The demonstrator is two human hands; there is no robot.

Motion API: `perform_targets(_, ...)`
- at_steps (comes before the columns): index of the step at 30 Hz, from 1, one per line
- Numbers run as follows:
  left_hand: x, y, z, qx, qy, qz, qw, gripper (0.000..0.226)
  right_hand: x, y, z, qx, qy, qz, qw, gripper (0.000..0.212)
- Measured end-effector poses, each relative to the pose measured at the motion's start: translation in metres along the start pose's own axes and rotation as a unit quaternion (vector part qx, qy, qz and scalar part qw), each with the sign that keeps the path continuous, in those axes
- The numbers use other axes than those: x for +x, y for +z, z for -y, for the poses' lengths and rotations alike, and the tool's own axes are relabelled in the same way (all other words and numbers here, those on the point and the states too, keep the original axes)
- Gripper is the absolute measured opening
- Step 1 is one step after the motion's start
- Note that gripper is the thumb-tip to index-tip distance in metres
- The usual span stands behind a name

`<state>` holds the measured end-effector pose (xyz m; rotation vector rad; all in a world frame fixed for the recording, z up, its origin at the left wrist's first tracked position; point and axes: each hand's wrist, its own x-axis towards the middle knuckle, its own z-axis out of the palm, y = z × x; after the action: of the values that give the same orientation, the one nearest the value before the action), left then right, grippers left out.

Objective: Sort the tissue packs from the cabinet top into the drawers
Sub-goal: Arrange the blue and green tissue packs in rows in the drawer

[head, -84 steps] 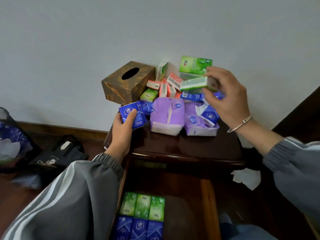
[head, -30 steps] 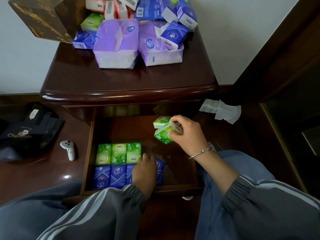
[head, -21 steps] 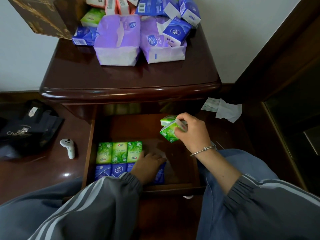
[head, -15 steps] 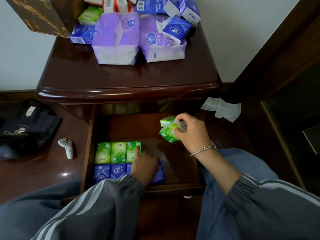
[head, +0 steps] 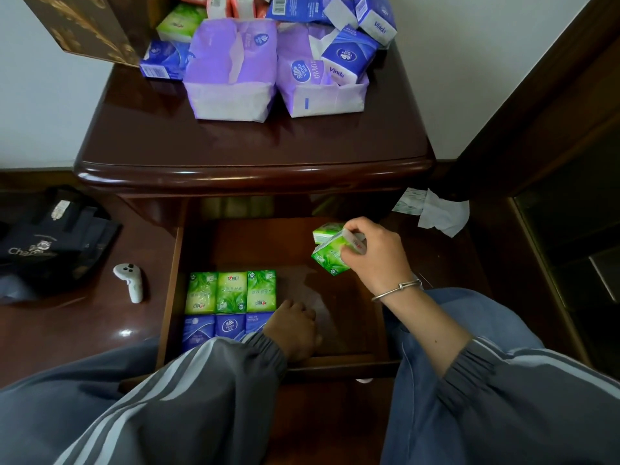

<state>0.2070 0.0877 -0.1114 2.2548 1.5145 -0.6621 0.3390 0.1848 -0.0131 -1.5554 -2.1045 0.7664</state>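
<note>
The cabinet's drawer (head: 335, 362) is pulled out. Inside it, three green tissue packs (head: 231, 292) lie in a row, with a row of blue packs (head: 214, 330) in front of them. My left hand (head: 295, 327) rests on the right end of the blue row, fingers curled over a blue pack that it hides. My right hand (head: 372, 256) holds two green packs (head: 330, 258) above the drawer's bare right half. On the cabinet top (head: 255, 146) remain two large purple packs (head: 231, 68) and, behind them, several blue, green and pink packs (head: 345, 58).
A brown patterned tissue box (head: 87, 25) stands at the back left of the cabinet top. On the floor to the left lie a white controller (head: 129, 280) and a black bag (head: 50, 239). Crumpled white tissue (head: 439, 213) lies on the floor at the right.
Both hands came down from the cabinet top into the drawer, left with a blue pack, right with green packs. In the last half second my left forefinger curled in; my right hand barely moved.
</note>
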Motion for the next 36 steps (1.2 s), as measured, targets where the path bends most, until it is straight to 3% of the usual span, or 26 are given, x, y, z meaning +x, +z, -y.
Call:
perform_targets(2, -0.003, -0.001, 0.000, -0.030, -0.003, -0.032, 0.999, 0.048, 0.000, -0.001, -0.001, 0.013, -0.005, 0.003, 1.000, 0.024)
perform_targets(4, -0.010, -0.007, 0.004, -0.124, -0.022, -0.114, 0.985, 0.038, 0.000, -0.003, -0.002, 0.030, -0.011, 0.019, 0.999, 0.023)
perform_targets(5, -0.014, -0.013, 0.007, -0.208, -0.054, -0.168, 0.962, 0.033, 0.001, -0.004, -0.002, 0.039, -0.013, 0.029, 0.999, 0.023)
perform_targets(6, -0.020, -0.021, 0.012, -0.318, -0.109, -0.213, 0.917, 0.028, 0.001, -0.005, -0.003, 0.049, -0.014, 0.039, 0.998, 0.023)
perform_targets(8, -0.036, -0.039, 0.028, -0.531, -0.227, -0.253, 0.776, 0.024, 0.001, -0.008, -0.002, 0.072, -0.015, 0.062, 0.995, 0.024)
perform_targets(11, -0.055, -0.057, 0.062, -0.799, -0.270, -0.163, 0.512, 0.033, -0.003, -0.009, 0.003, 0.128, -0.036, 0.133, 0.982, 0.028)
perform_targets(12, -0.061, -0.061, 0.069, -0.847, -0.263, -0.122, 0.445, 0.040, -0.005, -0.008, 0.006, 0.147, -0.045, 0.165, 0.974, 0.029)
perform_targets(13, -0.065, -0.061, 0.074, -0.876, -0.256, -0.088, 0.400, 0.045, -0.007, -0.006, 0.008, 0.160, -0.052, 0.193, 0.967, 0.030)
perform_targets(14, -0.066, -0.061, 0.074, -0.890, -0.248, -0.066, 0.376, 0.048, -0.008, -0.003, 0.010, 0.164, -0.060, 0.215, 0.961, 0.030)
perform_targets(17, -0.060, -0.051, 0.066, -0.880, -0.272, -0.065, 0.385, 0.048, -0.009, 0.004, 0.011, 0.130, -0.069, 0.215, 0.965, 0.029)
perform_targets(20, -0.055, -0.043, 0.063, -0.848, -0.301, -0.117, 0.421, 0.044, -0.003, 0.007, 0.005, 0.104, -0.035, 0.133, 0.985, 0.026)
perform_targets(22, -0.056, -0.042, 0.062, -0.848, -0.255, -0.114, 0.449, 0.042, 0.000, 0.009, 0.002, 0.143, 0.015, 0.127, 0.981, 0.025)
perform_targets(26, -0.063, -0.053, 0.055, -0.850, -0.175, -0.089, 0.489, 0.029, -0.001, 0.025, 0.005, 0.202, 0.050, 0.194, 0.959, 0.028)
perform_targets(28, -0.065, -0.058, 0.055, -0.799, -0.178, -0.108, 0.565, 0.022, 0.001, 0.033, 0.007, 0.183, 0.047, 0.189, 0.964, 0.031)
perform_targets(30, -0.067, -0.055, 0.064, -0.695, -0.223, -0.161, 0.664, 0.028, 0.008, 0.039, 0.006, 0.132, 0.037, 0.174, 0.975, 0.033)
perform_targets(32, -0.075, -0.047, 0.081, -0.577, -0.308, -0.217, 0.724, 0.034, 0.017, 0.047, 0.003, 0.086, 0.023, 0.178, 0.980, 0.033)
perform_targets(34, -0.087, -0.035, 0.103, -0.457, -0.408, -0.254, 0.748, 0.044, 0.026, 0.059, 0.001, 0.057, 0.017, 0.191, 0.980, 0.034)
perform_targets(36, -0.099, -0.022, 0.122, -0.406, -0.484, -0.254, 0.732, 0.053, 0.037, 0.073, -0.003, 0.039, 0.020, 0.202, 0.978, 0.034)
